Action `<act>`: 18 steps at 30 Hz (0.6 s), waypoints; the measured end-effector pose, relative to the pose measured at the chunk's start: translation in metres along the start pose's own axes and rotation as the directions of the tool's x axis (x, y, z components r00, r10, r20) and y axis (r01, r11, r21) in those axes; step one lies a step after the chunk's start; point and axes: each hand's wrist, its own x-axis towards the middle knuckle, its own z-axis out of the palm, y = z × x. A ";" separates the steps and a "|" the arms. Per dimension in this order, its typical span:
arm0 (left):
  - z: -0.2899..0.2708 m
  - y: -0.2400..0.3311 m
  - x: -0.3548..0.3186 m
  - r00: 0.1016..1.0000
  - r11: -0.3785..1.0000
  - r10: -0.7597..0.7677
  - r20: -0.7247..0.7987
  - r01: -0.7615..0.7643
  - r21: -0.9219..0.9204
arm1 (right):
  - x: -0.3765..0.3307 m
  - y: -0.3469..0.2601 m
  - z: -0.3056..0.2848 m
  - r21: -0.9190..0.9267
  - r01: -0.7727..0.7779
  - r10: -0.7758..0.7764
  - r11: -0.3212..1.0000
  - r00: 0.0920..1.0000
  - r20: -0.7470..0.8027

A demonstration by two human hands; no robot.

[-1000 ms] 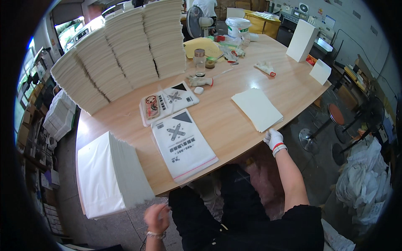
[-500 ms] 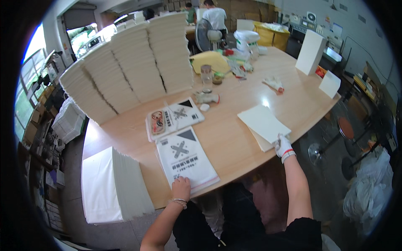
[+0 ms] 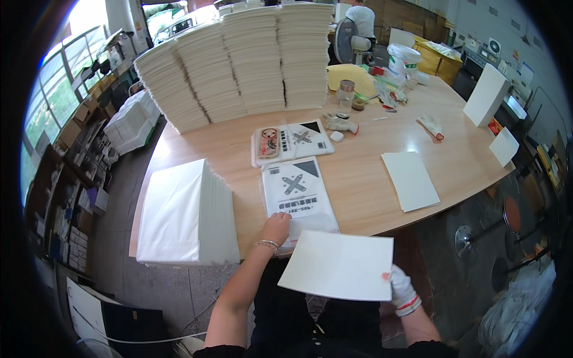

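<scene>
My right hand point(image 3: 403, 287), in a white glove with a red-striped cuff, grips a thin white stack of paper point(image 3: 337, 265) by its right edge. The stack is raised over my lap, in front of the table edge. My bare left hand point(image 3: 277, 228), with bangles at its wrist, has its fingers curled at the near left edge of a printed plastic bag point(image 3: 298, 190). This bag is white with a black crossed-pencil design and tops a flat pile. The held paper covers part of the bag's near end. Another white paper stack point(image 3: 410, 181) lies to the right.
Tall paper stacks point(image 3: 250, 65) line the table's far left, and a shorter one point(image 3: 179, 209) stands near left. Behind the bag lie more printed bags point(image 3: 301, 143) carrying a patterned tin point(image 3: 268, 143). Farther back are a jar point(image 3: 345, 98), gloves point(image 3: 431, 127) and a fan point(image 3: 345, 42).
My right hand has lifted a paper stack off the right pile and brought it left, toward my body. My left hand stays at the bag's edge. The view has shifted.
</scene>
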 end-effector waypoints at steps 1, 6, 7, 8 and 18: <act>-0.001 0.000 -0.002 0.998 0.999 0.030 -0.063 -0.031 -0.024 | -0.002 0.015 0.008 0.053 -0.005 0.009 0.999 0.997 -0.074; -0.031 0.018 -0.013 0.921 0.925 -0.379 -0.089 0.374 -0.068 | -0.013 0.048 0.019 0.196 -0.066 0.115 0.978 0.961 -0.251; -0.041 0.022 -0.013 0.861 0.851 -0.503 0.076 0.509 -0.132 | -0.013 0.055 0.019 0.278 -0.083 0.163 0.957 0.947 -0.278; -0.046 0.019 -0.010 0.829 0.774 -0.514 0.222 0.559 -0.296 | -0.012 0.059 0.021 0.358 -0.095 0.212 0.929 0.930 -0.302; -0.038 0.056 -0.032 0.844 0.308 -0.423 0.329 0.476 -0.824 | -0.026 0.053 0.072 0.233 -0.043 0.128 0.972 0.923 -0.363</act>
